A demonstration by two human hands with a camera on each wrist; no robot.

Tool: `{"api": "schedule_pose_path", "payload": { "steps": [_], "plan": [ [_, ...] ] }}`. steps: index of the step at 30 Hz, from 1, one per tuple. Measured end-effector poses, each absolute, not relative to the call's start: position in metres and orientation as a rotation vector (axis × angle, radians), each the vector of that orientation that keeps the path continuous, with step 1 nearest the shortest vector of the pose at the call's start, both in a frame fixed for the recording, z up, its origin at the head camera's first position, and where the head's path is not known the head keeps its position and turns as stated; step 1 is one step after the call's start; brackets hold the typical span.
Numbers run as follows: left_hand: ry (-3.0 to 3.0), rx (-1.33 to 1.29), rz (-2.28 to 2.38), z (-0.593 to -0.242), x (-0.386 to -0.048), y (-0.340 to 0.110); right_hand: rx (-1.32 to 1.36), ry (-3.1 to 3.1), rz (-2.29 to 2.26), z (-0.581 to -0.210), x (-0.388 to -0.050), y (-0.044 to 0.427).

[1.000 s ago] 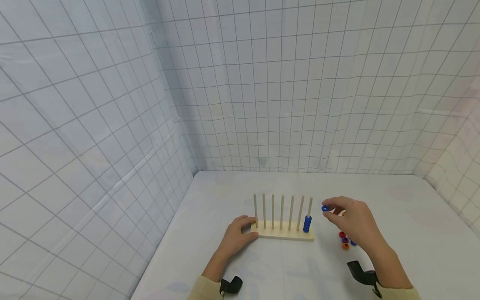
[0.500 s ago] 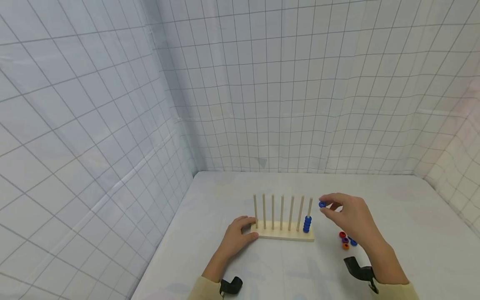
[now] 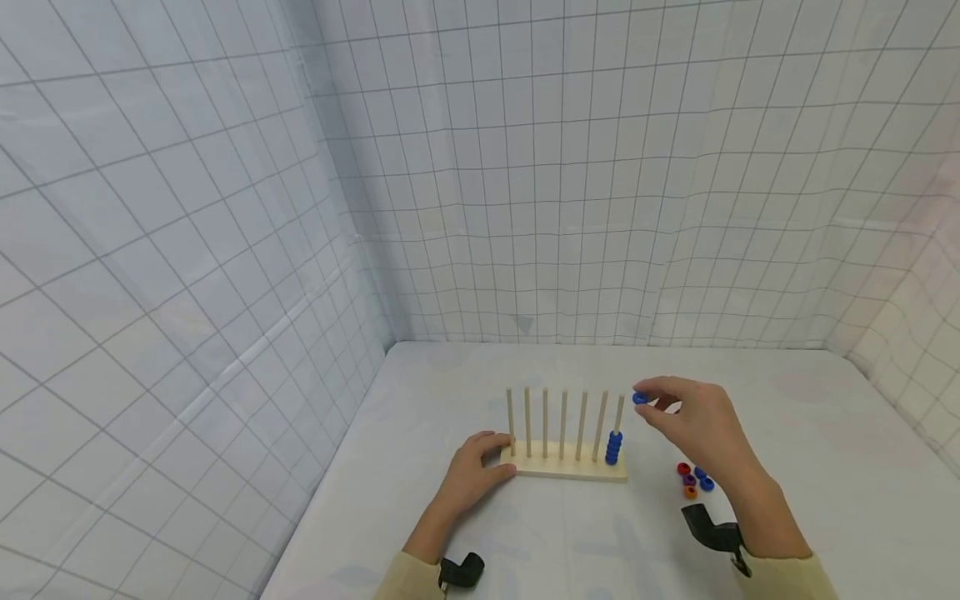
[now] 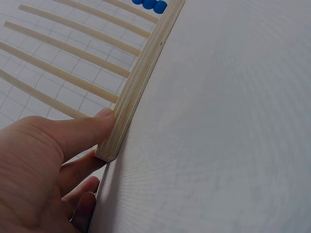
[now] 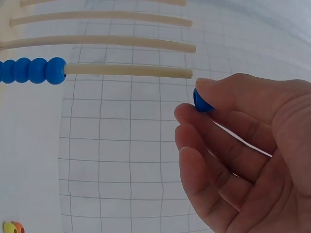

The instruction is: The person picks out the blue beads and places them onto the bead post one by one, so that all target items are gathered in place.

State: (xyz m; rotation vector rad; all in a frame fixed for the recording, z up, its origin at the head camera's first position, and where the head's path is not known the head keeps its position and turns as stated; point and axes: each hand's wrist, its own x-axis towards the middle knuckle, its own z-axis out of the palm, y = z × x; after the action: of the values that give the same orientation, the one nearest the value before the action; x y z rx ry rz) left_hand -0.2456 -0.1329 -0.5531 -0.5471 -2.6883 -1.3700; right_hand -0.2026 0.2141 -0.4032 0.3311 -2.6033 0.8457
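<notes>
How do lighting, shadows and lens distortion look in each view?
Head: fairly even light, a faint shadow beside the left hand on the white table; left wrist: dimmer and greyer, a soft shadow near the end of the pale rectangular wooden base; right wrist: thin round wooden pegs bow slightly, suggesting lens distortion.

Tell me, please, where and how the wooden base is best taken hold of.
The wooden base is probably best gripped low at its left end, from the left: thumb on the near edge, fingers behind, as the left hand does. It is long and flat with a narrow end, and a low grip avoids the upright rods.
</notes>
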Motion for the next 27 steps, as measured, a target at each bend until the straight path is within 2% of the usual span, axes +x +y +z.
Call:
{"api": "schedule_pose_path", "payload": {
  "steps": [27],
  "plan": [
    [-2.692,-0.544,-1.368,-0.551,-0.245,-0.133,0.356,-2.591,0.884,-0.394,-0.21,0.2]
  ]
}}
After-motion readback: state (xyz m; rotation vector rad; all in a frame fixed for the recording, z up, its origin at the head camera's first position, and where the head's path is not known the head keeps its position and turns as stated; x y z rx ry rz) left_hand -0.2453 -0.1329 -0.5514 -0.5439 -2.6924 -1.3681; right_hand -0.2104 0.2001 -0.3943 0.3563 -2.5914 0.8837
